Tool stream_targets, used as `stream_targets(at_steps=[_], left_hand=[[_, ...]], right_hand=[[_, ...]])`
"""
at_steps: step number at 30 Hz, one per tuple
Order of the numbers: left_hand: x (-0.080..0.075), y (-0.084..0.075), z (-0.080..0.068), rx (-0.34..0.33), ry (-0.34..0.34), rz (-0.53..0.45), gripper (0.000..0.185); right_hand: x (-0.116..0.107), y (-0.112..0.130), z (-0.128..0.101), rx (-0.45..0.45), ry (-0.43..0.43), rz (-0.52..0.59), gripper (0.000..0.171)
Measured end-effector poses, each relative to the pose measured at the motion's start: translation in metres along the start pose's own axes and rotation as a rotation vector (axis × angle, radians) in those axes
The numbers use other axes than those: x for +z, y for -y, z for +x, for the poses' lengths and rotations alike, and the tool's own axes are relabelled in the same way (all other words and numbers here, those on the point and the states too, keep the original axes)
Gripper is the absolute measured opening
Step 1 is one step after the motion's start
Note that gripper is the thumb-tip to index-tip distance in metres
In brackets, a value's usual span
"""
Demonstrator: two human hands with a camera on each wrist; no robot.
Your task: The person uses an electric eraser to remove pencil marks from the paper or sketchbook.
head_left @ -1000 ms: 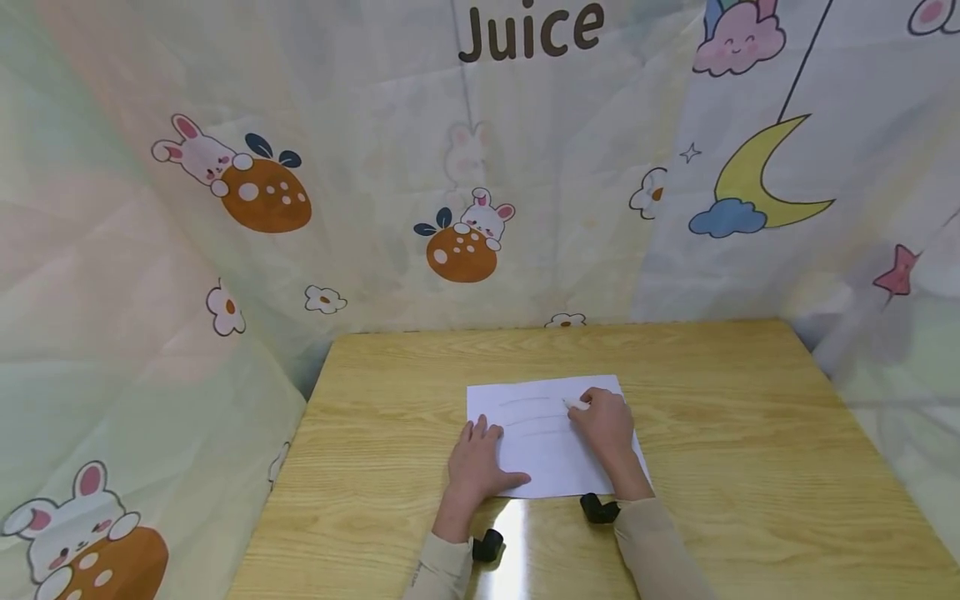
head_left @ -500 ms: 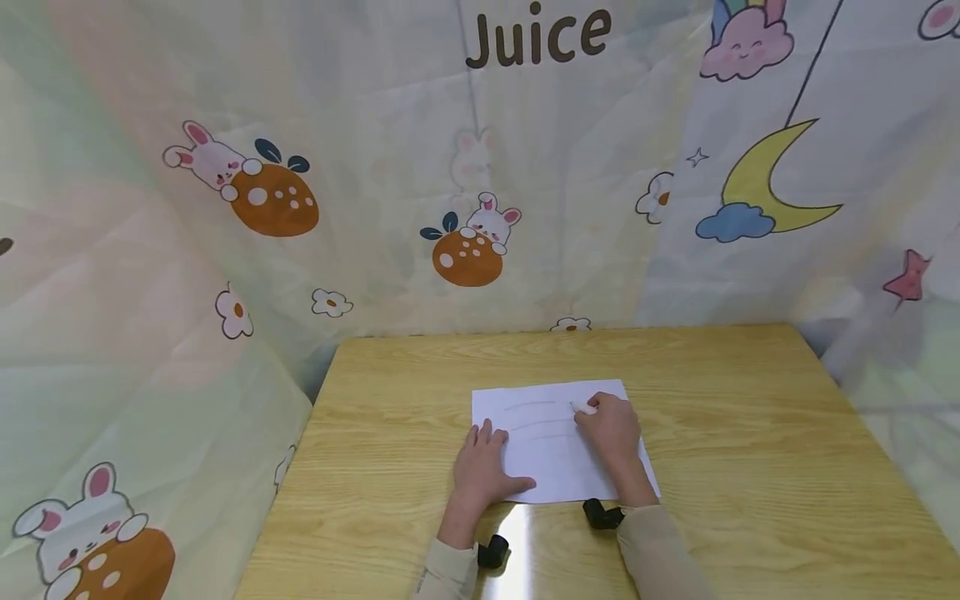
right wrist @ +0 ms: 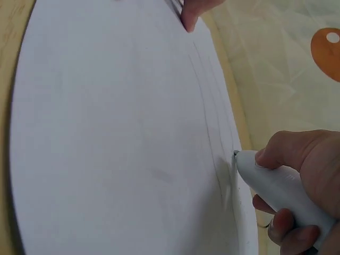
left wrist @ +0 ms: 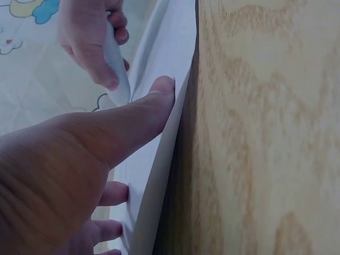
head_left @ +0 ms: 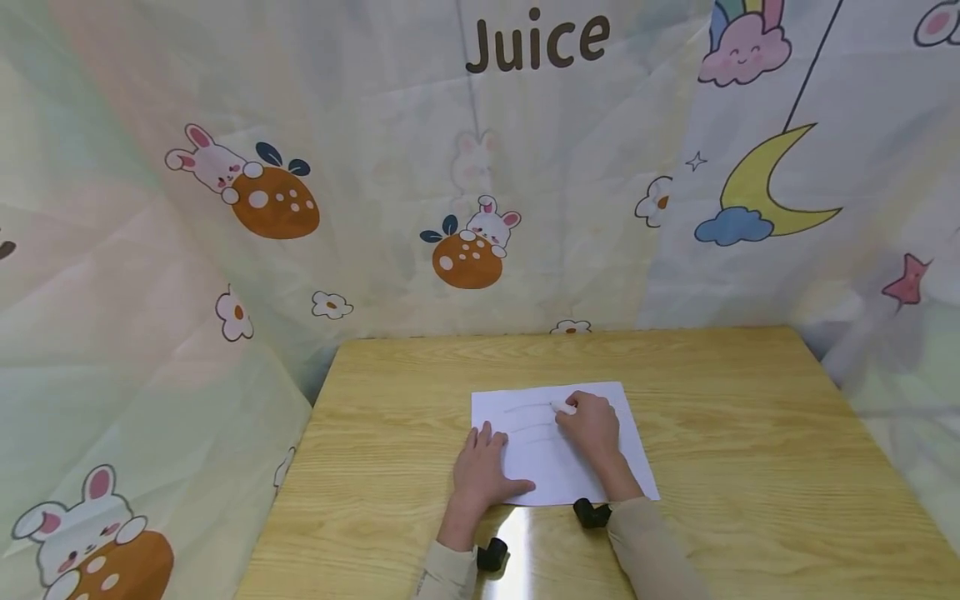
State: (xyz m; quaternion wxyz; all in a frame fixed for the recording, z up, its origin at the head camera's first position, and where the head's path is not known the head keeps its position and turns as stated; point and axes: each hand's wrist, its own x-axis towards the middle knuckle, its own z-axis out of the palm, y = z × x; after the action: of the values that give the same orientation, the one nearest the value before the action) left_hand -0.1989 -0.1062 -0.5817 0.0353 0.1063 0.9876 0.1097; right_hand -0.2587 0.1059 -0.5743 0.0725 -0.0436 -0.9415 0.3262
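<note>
A white sheet of paper (head_left: 622,442) with faint pencil lines lies in the middle of the wooden table (head_left: 750,433). My left hand (head_left: 483,467) rests flat on the sheet's left part, fingers spread, thumb along its near edge. My right hand (head_left: 592,425) grips a white pen-shaped tool (head_left: 564,407), whose tip touches the topmost line. In the right wrist view the white tool (right wrist: 281,188) sits in curled fingers with its tip on the paper (right wrist: 117,138). The left wrist view shows my thumb (left wrist: 133,122) pressing the paper (left wrist: 164,79) down.
A printed cloth backdrop (head_left: 465,167) with rabbits, a moon and the word "Juice" surrounds the table on three sides. Black wrist-camera mounts (head_left: 592,512) sit by both cuffs near the table's front edge.
My right hand has slid the white tool leftward along the upper line on the paper. The left hand stays pressed on the sheet.
</note>
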Motion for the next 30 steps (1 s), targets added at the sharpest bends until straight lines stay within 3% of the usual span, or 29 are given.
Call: stream_targets(at_steps=[8, 15, 20, 26, 30], left_hand=[[0.0017, 0.0009, 0.0045, 0.002, -0.029, -0.005, 0.094], [0.0004, -0.0007, 0.0018, -0.02, -0.013, -0.027, 0.094], [0.0011, 0.0002, 0.0014, -0.025, -0.009, -0.011, 0.094], [0.0019, -0.0001, 0.0016, -0.021, 0.001, -0.017, 0.095], [0.0016, -0.0015, 0.0032, -0.02, -0.007, -0.021, 0.094]], right_hand=[[-0.0052, 0.0044, 0.0054, 0.006, -0.002, -0.021, 0.026], [-0.0071, 0.0048, 0.0016, 0.033, 0.011, -0.025, 0.024], [-0.0046, 0.0086, 0.0042, 0.0, 0.021, -0.011, 0.024], [-0.0089, 0.0096, 0.0, 0.05, 0.042, -0.025, 0.023], [-0.0079, 0.0093, 0.0049, -0.005, 0.037, -0.014, 0.025]])
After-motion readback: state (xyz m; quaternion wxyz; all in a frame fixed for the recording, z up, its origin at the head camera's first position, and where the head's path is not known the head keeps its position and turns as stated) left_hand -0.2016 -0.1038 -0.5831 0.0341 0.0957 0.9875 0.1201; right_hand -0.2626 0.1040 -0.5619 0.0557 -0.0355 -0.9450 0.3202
